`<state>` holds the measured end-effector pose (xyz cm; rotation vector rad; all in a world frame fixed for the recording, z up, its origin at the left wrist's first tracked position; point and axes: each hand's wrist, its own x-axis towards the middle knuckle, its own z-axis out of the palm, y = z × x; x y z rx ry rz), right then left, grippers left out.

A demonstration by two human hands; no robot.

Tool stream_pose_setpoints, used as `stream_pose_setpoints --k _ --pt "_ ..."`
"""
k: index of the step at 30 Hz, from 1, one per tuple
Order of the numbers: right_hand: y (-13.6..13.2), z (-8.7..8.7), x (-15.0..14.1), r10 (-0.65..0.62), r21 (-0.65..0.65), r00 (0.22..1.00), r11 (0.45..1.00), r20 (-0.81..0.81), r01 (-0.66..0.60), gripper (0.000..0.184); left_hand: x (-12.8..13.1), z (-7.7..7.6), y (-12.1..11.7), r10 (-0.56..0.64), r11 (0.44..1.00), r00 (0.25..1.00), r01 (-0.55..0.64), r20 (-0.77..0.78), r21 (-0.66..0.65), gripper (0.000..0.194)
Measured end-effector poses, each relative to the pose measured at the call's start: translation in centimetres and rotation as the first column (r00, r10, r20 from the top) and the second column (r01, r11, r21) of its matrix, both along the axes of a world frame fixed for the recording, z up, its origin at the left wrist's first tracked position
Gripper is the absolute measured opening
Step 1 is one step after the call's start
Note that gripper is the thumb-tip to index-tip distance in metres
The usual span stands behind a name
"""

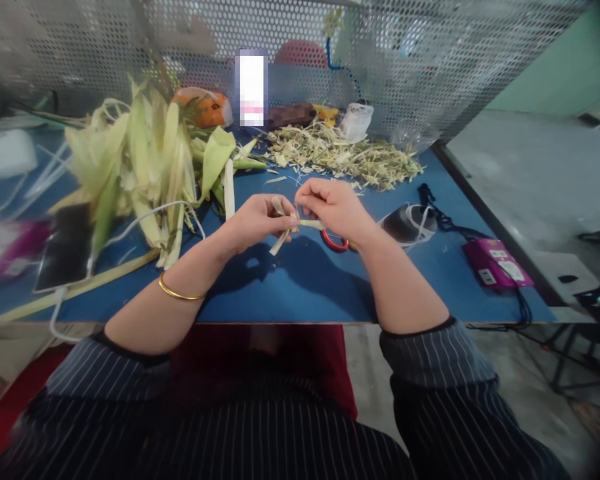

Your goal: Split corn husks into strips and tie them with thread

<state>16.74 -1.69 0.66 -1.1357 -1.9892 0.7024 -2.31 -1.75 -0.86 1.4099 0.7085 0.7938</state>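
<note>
My left hand (261,220) is closed around a small piece made of pale corn husk strips (279,243), whose ends stick out in several directions. Close beside it, my right hand (331,203) has thumb and fingers pinched together at the piece's right side; whatever lies between those fingertips is too small to make out. One husk strip (310,225) reaches from the piece to below my right hand. Under that hand a red ring-shaped handle (334,241) shows, partly hidden. A fine thread (298,177) lies on the blue table behind my hands.
Corn husks (147,153) are heaped at the left, near a phone (69,240) with a white cable. Shredded husk scraps (345,155) cover the back. To the right lie a dark cylinder (409,223) with white cord and a purple box (497,261). A perforated metal screen (300,27) stands behind.
</note>
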Motion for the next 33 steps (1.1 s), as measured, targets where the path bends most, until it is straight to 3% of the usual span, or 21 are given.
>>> stream_pose_setpoints --k 4,8,15,18,20,24,27,30,33 --pt "-0.1 0.1 0.0 -0.017 -0.272 0.97 0.961 -0.244 -0.051 0.014 -0.1 0.0 0.2 -0.005 0.999 0.999 0.004 0.036 0.032 0.03" --pt "0.4 -0.8 0.0 -0.098 -0.447 0.935 0.892 -0.341 -0.069 0.019 0.1 0.0 0.1 0.001 0.994 0.997 -0.01 0.08 0.113 0.033" --pt "0.9 -2.5 -0.5 -0.06 -0.539 0.887 0.812 -0.459 -0.223 0.02 0.2 0.4 -0.4 0.09 0.989 0.993 -0.099 0.083 0.114 0.019" --pt "0.9 -2.5 -0.7 -0.119 -0.575 0.85 0.783 -0.513 -0.237 0.014 0.1 0.2 -0.1 0.151 0.987 0.978 -0.157 0.145 0.025 0.02" --pt "0.9 -2.5 -0.9 -0.136 -0.567 0.84 0.793 -0.525 -0.226 0.013 0.0 0.0 0.2 0.22 0.975 0.961 -0.21 0.166 -0.073 0.021" --pt "0.8 -2.4 -1.3 -0.088 -0.38 0.889 0.919 -0.449 -0.101 0.01 0.2 -0.1 0.8 0.356 0.929 0.919 -0.328 0.168 -0.173 0.02" --pt "0.3 -2.3 -1.5 -0.057 -0.087 0.98 0.995 -0.192 0.041 0.009 0.4 -0.2 1.0 0.445 0.894 0.885 -0.429 0.134 -0.131 0.017" --pt "-0.6 -2.0 -1.8 -0.091 0.235 0.995 0.969 0.042 0.078 0.013 0.6 -0.4 1.2 0.488 0.873 0.864 -0.485 0.119 -0.057 0.014" --pt "-1.4 -1.9 -2.2 -0.015 0.341 0.999 0.939 -0.044 0.029 0.014 0.8 -0.7 1.3 0.475 0.879 0.872 -0.475 0.117 -0.034 0.011"
